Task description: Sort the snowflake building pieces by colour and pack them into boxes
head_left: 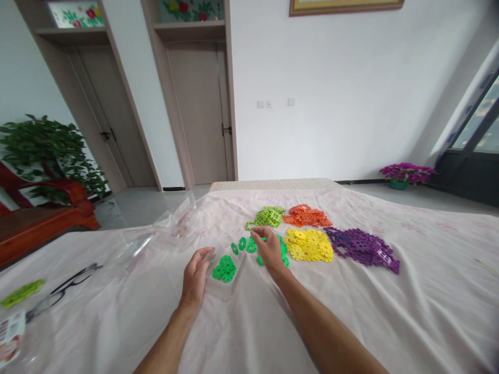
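Well left of the tray (230, 285), glasses (74, 279) lie on the cloth (390, 322). The left hand (195, 278) grips the tray's left edge with its fingers curled round it, and a green cluster (225, 268) sits inside. Just right of the tray, the right hand (268, 249) rests on the green pile (284, 248), fingers bent down. I cannot tell whether it pinches a piece. Further right lie the yellow pile (310, 245) and the purple pile (362, 246).

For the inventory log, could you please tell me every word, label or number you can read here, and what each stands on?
No text here can be read.
Red-and-white label at the lower left: too blurred to read.
White tag on the purple pieces: too small to read.
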`<act>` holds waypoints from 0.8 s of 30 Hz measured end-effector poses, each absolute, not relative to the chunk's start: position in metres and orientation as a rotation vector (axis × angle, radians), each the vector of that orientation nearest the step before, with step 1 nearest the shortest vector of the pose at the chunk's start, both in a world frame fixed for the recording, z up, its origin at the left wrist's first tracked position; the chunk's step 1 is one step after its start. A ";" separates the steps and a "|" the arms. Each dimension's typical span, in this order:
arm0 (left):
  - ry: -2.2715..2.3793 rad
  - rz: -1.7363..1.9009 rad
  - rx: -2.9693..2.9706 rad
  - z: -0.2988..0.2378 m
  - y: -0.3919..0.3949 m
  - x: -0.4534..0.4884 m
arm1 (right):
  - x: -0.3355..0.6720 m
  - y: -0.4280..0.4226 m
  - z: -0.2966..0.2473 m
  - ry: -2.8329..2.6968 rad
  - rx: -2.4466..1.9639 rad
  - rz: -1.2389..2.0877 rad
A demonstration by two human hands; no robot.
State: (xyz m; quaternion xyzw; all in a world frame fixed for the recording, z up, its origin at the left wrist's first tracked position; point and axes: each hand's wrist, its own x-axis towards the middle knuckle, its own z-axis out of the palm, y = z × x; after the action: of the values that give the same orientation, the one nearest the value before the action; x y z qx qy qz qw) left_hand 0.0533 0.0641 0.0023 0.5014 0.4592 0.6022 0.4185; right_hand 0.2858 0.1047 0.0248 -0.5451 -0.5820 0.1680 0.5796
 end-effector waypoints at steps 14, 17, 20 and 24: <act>1.144 1.526 1.189 0.001 0.065 0.054 | 0.298 0.096 0.022 -2.233 -1.696 -0.166; 1.153 1.531 1.197 0.003 0.064 0.055 | 0.296 0.100 0.021 -2.229 -1.695 -0.187; 1.172 1.524 1.215 0.005 0.064 0.055 | 0.293 0.104 0.020 -2.202 -1.697 -0.229; 1.165 1.529 1.216 0.006 0.063 0.056 | 0.293 0.105 0.019 -2.052 -1.706 -0.281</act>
State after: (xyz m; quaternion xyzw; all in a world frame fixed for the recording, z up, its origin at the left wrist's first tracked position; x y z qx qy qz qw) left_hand 0.0557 0.0627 0.0064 0.4850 0.4650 0.6099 0.4202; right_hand 0.2932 0.1048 0.0188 -0.6192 -0.7448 -0.1020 0.2269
